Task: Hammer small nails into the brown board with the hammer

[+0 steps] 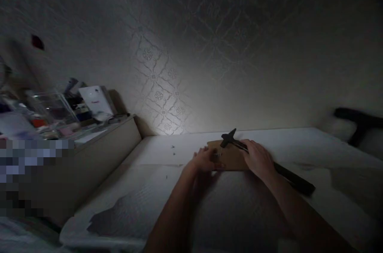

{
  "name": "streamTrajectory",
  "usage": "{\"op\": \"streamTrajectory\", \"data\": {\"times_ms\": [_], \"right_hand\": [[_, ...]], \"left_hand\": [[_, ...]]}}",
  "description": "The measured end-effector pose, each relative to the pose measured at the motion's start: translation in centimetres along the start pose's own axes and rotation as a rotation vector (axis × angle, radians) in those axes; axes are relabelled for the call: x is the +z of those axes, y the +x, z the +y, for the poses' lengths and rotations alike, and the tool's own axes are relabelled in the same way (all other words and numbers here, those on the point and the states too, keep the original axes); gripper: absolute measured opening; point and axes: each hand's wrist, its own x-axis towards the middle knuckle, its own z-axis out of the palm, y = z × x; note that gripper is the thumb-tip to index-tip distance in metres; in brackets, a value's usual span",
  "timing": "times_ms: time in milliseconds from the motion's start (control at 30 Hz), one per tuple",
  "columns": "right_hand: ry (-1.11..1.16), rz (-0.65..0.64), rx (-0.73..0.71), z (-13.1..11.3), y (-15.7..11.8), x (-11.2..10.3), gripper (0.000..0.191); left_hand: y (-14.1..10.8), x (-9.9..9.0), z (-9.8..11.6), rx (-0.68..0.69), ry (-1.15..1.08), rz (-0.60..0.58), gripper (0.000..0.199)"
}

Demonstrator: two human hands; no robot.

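Note:
A flat brown board (236, 160) lies on the white tabletop in front of me. My left hand (206, 160) is closed at its left end, thumb and fingers curled over the board's edge. Something small and dark shows near those fingertips, too blurred to name. My right hand (259, 157) is wrapped round the handle of a dark hammer (229, 139). The hammer's head hangs above the board, just right of my left fingers, and its thick grip sticks out behind my right wrist.
Tiny metal pieces (172, 147) lie left of the board on the white table (155, 153). A cluttered ledge with a clear plastic box (54, 105) and a white box (96, 99) borders the left. Patterned wallpaper rises behind; a dark object (359, 119) stands far right.

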Motion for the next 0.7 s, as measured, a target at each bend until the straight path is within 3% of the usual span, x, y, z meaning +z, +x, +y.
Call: {"op": "streamTrajectory", "data": {"times_ms": [167,267,400,533,700], "right_hand": [[-0.142,-0.013,0.088,1.0,-0.2,0.8,0.021],[-0.191,0.007,0.131,1.6,-0.3,1.0,0.022],[-0.233,-0.064,0.192,2.0,-0.1,1.0,0.025],[-0.266,-0.11,0.221,1.9,0.0,0.6,0.027],[-0.232,-0.005,0.184,1.2,0.0,0.3,0.032]], "left_hand": [[0.3,0.0,-0.5,-0.035,-0.105,0.205,0.05],[0.2,-0.4,-0.7,-0.248,-0.019,0.317,0.042],[-0.4,-1.2,-1.1,-0.539,0.147,0.388,0.034],[-1.0,-1.6,-2.2,-0.695,0.174,0.477,0.035],[-1.4,-1.9,-4.2,-0.879,0.104,0.595,0.034]]}}
